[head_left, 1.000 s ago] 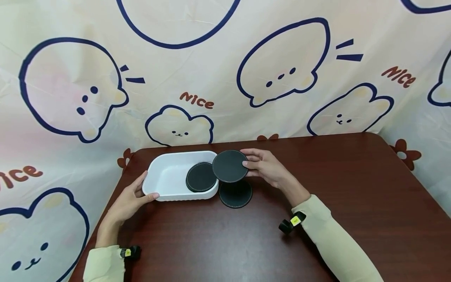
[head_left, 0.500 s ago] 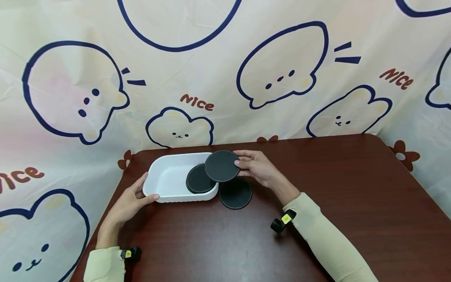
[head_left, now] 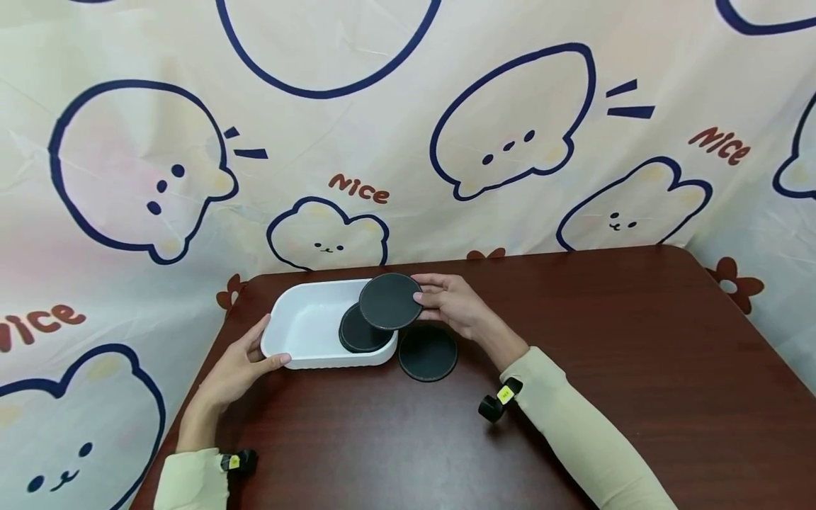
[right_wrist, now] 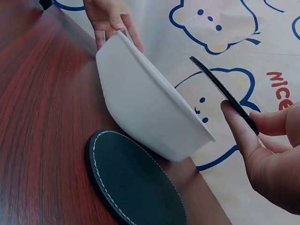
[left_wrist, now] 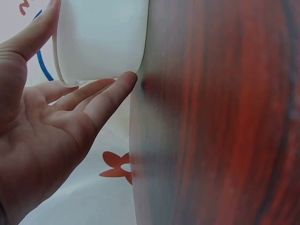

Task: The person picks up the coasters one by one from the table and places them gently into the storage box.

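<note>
A white oblong plastic basin point(head_left: 302, 326) stands at the table's back left. My left hand point(head_left: 232, 372) grips its left end, with the thumb at the front corner and the fingers along the end wall. My right hand point(head_left: 454, 306) pinches a round black leather coaster point(head_left: 390, 301) by its right edge, thumb on top and fingers beneath. The coaster hangs over the basin's right end, apart from the rim in the right wrist view. Inside the basin lies black coaster material point(head_left: 360, 336), partly covered; how many pieces cannot be told. Another stitched black coaster point(right_wrist: 133, 180) lies on the table beside the basin.
The dark brown wooden table point(head_left: 574, 368) extends far to the right. Close behind it hangs a pale cloth point(head_left: 408, 142) printed with cartoon bears and lettering. The table's left edge runs just past the left hand. Each wrist wears a small black camera.
My right hand has carried the coaster leftward, from beside the basin's right rim to over its right end. More of the coaster on the table shows. My left hand stays on the basin.
</note>
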Demonstrator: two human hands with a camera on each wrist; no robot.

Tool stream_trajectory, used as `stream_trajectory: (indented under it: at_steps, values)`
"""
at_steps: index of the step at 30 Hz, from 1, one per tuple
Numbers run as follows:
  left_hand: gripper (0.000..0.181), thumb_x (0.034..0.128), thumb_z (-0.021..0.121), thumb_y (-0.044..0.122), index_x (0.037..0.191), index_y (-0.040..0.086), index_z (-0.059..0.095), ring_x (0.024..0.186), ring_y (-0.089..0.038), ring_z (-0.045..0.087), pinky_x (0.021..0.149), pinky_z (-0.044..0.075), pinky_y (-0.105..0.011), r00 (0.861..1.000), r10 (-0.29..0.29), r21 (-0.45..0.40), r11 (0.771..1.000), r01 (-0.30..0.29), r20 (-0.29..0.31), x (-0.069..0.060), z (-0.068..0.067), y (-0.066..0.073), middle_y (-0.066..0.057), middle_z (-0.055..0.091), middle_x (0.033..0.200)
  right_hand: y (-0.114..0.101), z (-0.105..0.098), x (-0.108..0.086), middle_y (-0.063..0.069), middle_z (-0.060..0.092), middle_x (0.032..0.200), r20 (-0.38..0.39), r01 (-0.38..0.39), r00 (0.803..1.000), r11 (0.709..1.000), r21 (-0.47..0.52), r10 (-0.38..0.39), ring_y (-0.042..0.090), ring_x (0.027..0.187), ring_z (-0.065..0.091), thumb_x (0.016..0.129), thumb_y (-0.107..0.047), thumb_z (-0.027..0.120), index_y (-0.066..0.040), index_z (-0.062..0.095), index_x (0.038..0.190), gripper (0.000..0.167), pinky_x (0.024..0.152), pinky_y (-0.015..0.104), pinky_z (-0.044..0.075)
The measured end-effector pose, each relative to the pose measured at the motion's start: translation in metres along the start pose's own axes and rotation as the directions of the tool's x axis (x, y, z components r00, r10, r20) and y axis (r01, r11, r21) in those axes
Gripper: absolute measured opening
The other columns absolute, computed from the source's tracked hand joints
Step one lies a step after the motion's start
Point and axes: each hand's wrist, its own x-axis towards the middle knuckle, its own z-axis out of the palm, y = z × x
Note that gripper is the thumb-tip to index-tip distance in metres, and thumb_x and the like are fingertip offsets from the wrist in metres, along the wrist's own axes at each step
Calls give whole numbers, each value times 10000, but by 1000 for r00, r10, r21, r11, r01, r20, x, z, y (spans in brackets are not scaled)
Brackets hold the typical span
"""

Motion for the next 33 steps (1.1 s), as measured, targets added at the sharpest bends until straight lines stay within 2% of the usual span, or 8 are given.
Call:
stream_trajectory:
  at_steps: [12, 23, 29, 33]
  values:
    - [1036, 1007, 774, 309, 1732, 79, 70, 1437, -520, 545, 1092, 507, -556, 1000, -7, 10, 1000, 7, -5, -1, 1, -1, -341, 298, 1709, 1, 17, 11, 148, 669, 1490, -19, -14, 1000, 1000, 28, 15, 266, 1154, 787, 1081, -52, 616, -138, 597, 1541, 469, 922, 338, 642]
    - [1035, 1005, 777, 297, 1734, 88, 72, 1435, -510, 551, 1091, 507, -538, 1000, -5, 0, 1000, 5, -10, 0, 1, -1, -331, 293, 1716, -3, 29, 21, 164, 675, 1475, -26, -39, 999, 999, 16, 39, 216, 1101, 789, 1068, -52, 638, -124, 603, 1530, 469, 900, 340, 650]
    - [1051, 996, 786, 323, 1734, 89, 75, 1440, -511, 546, 1092, 512, -538, 1000, -2, 4, 1000, 2, -11, 1, 1, -2, -328, 290, 1718, -2, 33, 26, 159, 698, 1420, -30, -51, 998, 999, -14, 50, 163, 990, 793, 1069, -65, 643, -119, 610, 1518, 453, 841, 286, 661]
    - [1056, 991, 791, 329, 1733, 85, 81, 1439, -508, 548, 1090, 513, -534, 1000, 1, 5, 1000, -1, -14, 1, 1, -2, -327, 292, 1718, -2, 35, 27, 156, 695, 1412, -27, -48, 999, 998, -39, 47, 158, 976, 794, 1069, -70, 645, -115, 602, 1525, 460, 889, 324, 657]
